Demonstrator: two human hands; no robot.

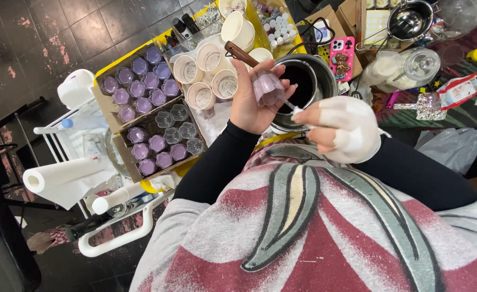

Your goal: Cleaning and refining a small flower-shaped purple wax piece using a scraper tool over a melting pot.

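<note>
small glass jar (268,88) — clear, lavender-tinted, tilted in left palm | thin white stick (292,106) — slanting from jar, pinched at lower end | both above dark pot

head view | looks steeply down from above (own chest fills the bottom) | close over hands, cluttered table beyond

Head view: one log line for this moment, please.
left hand: holds purple mould | right hand: cloth-wrapped, thin stick at mould | below: dark pot

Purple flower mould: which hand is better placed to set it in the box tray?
Left, probably. The left hand already holds the purple flower mould on the box tray side; the right hand pinches a thin stick.
</note>
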